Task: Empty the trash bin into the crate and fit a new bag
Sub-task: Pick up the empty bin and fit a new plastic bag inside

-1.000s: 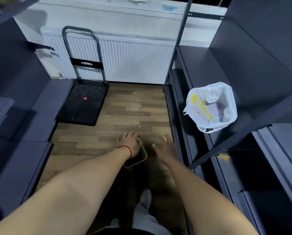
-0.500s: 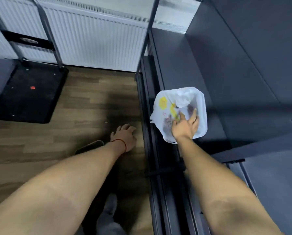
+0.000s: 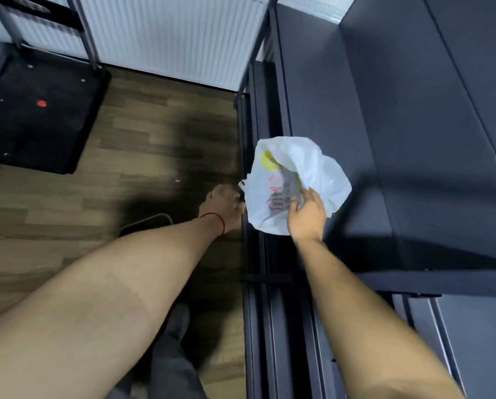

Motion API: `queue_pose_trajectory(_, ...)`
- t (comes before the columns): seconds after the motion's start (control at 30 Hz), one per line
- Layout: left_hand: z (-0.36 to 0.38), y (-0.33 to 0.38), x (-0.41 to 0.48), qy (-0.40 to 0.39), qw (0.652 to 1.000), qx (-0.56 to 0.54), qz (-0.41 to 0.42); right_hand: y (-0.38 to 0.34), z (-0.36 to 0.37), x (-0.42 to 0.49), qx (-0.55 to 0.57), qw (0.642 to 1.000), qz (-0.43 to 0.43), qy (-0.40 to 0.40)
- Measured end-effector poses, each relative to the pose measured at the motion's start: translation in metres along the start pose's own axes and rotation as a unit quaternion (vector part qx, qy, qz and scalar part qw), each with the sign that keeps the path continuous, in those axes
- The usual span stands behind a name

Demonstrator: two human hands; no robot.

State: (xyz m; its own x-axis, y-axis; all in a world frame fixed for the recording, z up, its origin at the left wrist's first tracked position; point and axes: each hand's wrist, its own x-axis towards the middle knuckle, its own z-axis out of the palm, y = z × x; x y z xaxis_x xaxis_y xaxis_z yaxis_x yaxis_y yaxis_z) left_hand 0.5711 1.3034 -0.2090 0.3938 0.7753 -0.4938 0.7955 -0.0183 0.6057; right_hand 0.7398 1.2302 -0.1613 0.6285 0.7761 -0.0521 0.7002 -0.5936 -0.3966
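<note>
A white plastic bag (image 3: 313,168) with yellow and red print sits bunched on the dark shelf (image 3: 413,139) to my right; whatever it covers is hidden. My right hand (image 3: 307,217) grips the bag's near side, fingers pressed into the plastic. My left hand (image 3: 222,204), with a red string at the wrist, is curled at the bag's left edge by the shelf's front rail. On the floor a small dark container (image 3: 147,224) with a pale rim shows partly behind my left forearm.
A black platform trolley (image 3: 36,116) with an upright handle stands on the wooden floor at the back left. A white radiator (image 3: 169,36) runs along the far wall. Dark metal shelving (image 3: 270,312) fills the right side. My leg and foot (image 3: 172,355) are below.
My left hand has risen from the floor to the bag's left edge. My right hand has closed on the bag, which is now more crumpled. The view has shifted closer.
</note>
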Motion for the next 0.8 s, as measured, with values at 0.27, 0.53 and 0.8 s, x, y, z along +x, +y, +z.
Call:
queue_pose_trajectory(0.27,-0.052,-0.113,-0.031,0.075,0.993,-0.002,-0.095,-0.103,0.062,-0.087,0.103,0.98,-0.155,-0.068)
queue_pose_trajectory(0.53,-0.052,-0.295,-0.029,0.117,0.973,0.058,-0.193,-0.108,0.205,-0.086,0.101,0.965,-0.136,-0.202)
queue_pose_trajectory(0.8,0.049,-0.438,0.074,0.09,0.973,0.066,-0.202,-0.043,0.437,-0.065,0.104,0.95,-0.106,-0.274)
